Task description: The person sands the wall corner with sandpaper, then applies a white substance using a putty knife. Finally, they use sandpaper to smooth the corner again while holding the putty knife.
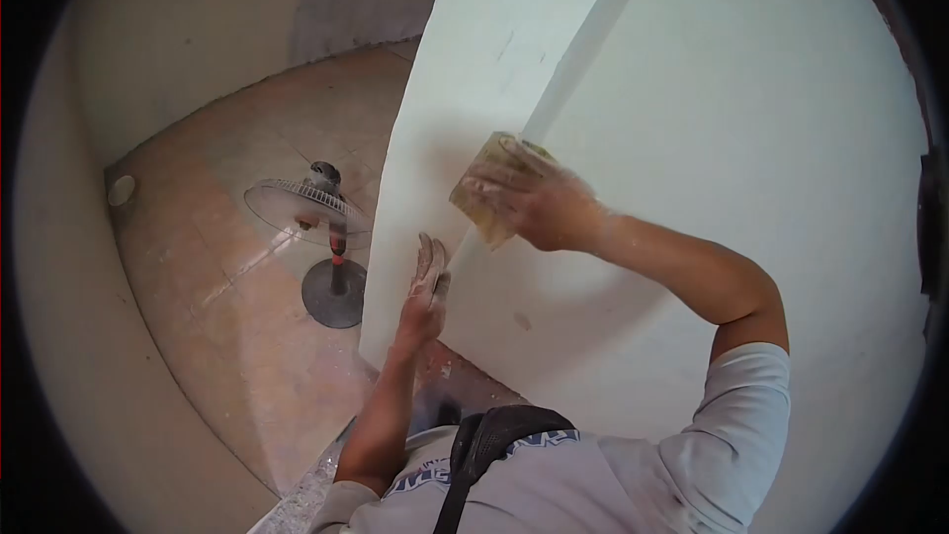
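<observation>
My right hand (pixel 544 203) lies spread over a brownish-yellow sheet of sandpaper (pixel 487 225), pressing it against the pale wall (pixel 692 119) at its corner edge. The sheet's lower end and left side stick out from under the dusty fingers; the rest is hidden by the hand. Lower and to the left, my left hand (pixel 427 287) is held up next to the narrow wall face, its whitened fingers stretched out and together. Nothing shows in that hand.
A pedestal fan (pixel 334 292) with a round dark base stands on the dusty tiled floor (pixel 227 326) to the left. Beyond it, a small pale round object (pixel 122 190) rests by the far wall. A curved side wall (pixel 79 336) borders the floor on the left.
</observation>
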A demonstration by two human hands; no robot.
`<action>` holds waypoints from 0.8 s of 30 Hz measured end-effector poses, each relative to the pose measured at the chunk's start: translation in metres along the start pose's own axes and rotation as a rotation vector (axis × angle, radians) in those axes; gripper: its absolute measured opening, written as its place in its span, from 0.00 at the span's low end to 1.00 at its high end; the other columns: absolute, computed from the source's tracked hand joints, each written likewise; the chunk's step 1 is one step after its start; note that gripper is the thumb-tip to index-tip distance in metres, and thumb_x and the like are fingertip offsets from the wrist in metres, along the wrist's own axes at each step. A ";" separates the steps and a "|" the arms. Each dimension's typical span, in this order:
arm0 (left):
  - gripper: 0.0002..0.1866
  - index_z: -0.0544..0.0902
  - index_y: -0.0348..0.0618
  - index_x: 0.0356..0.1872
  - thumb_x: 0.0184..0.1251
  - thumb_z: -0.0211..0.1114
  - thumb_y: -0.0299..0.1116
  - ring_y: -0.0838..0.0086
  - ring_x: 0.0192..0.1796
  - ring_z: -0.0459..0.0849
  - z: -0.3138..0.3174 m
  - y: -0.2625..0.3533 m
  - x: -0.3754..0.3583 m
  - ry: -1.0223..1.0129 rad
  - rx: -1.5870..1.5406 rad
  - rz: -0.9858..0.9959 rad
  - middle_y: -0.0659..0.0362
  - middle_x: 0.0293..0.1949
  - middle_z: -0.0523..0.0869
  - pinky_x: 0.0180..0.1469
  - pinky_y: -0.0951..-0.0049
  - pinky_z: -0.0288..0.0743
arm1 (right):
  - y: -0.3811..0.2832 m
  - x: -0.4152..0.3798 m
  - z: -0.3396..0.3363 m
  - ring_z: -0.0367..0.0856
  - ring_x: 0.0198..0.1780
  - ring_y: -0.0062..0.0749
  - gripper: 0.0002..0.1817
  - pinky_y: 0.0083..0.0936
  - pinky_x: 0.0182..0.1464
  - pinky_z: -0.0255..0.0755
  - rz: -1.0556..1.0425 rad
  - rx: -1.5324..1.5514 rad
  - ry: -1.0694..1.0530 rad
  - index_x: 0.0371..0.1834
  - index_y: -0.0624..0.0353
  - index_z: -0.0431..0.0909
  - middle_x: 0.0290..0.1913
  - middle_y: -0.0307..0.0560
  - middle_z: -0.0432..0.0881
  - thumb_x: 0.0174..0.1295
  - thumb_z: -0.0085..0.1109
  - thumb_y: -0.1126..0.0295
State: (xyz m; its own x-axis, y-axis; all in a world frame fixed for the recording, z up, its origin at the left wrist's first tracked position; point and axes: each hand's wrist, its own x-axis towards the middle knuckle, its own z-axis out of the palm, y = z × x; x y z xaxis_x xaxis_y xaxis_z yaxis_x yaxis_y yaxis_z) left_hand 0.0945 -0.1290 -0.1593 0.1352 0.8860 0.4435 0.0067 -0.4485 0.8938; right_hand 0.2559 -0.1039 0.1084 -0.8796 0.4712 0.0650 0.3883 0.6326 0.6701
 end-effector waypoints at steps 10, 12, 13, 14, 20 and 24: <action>0.30 0.56 0.38 0.83 0.86 0.50 0.30 0.51 0.88 0.39 0.005 0.012 -0.001 0.044 -0.030 -0.027 0.46 0.87 0.37 0.86 0.59 0.39 | 0.114 0.060 -0.121 0.73 0.76 0.34 0.27 0.44 0.83 0.53 0.512 -0.278 0.158 0.72 0.52 0.77 0.70 0.45 0.81 0.68 0.51 0.67; 0.30 0.57 0.38 0.83 0.86 0.49 0.32 0.50 0.88 0.40 0.005 0.008 -0.004 0.046 -0.015 -0.030 0.46 0.87 0.39 0.86 0.58 0.40 | 0.091 0.067 -0.078 0.73 0.76 0.38 0.32 0.46 0.83 0.56 0.295 -0.471 0.472 0.76 0.51 0.73 0.71 0.46 0.80 0.65 0.54 0.71; 0.29 0.58 0.38 0.83 0.86 0.49 0.32 0.50 0.88 0.40 0.006 0.004 -0.006 0.058 -0.030 -0.021 0.45 0.87 0.41 0.86 0.59 0.40 | 0.063 0.060 -0.020 0.72 0.77 0.40 0.32 0.45 0.82 0.58 0.282 -0.292 0.375 0.76 0.53 0.73 0.73 0.47 0.78 0.66 0.54 0.69; 0.29 0.59 0.37 0.82 0.86 0.49 0.32 0.51 0.87 0.41 0.006 -0.001 -0.005 0.075 -0.045 -0.007 0.45 0.87 0.43 0.86 0.60 0.41 | 0.031 0.064 0.023 0.68 0.79 0.39 0.31 0.46 0.84 0.54 0.163 -0.097 0.503 0.75 0.55 0.73 0.74 0.45 0.75 0.67 0.55 0.67; 0.27 0.61 0.34 0.81 0.87 0.48 0.33 0.55 0.88 0.44 0.004 -0.003 -0.012 0.097 -0.296 -0.129 0.44 0.87 0.44 0.84 0.63 0.47 | 0.058 0.075 0.019 0.70 0.78 0.42 0.32 0.37 0.83 0.58 0.039 -0.262 0.249 0.77 0.54 0.71 0.74 0.45 0.76 0.67 0.54 0.68; 0.29 0.60 0.32 0.81 0.89 0.46 0.40 0.58 0.87 0.45 0.007 -0.003 -0.011 0.117 -0.193 -0.116 0.45 0.87 0.42 0.84 0.63 0.47 | 0.146 0.118 -0.127 0.91 0.43 0.42 0.14 0.43 0.41 0.83 0.527 -0.228 0.167 0.42 0.56 0.90 0.40 0.50 0.92 0.63 0.56 0.67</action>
State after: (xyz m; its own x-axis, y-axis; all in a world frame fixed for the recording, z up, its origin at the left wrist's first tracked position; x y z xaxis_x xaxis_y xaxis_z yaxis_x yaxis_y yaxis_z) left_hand 0.1000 -0.1377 -0.1675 0.0293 0.9428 0.3321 -0.1750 -0.3223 0.9303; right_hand 0.1740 -0.0344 0.3082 -0.6226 0.5709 0.5352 0.7319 0.1827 0.6565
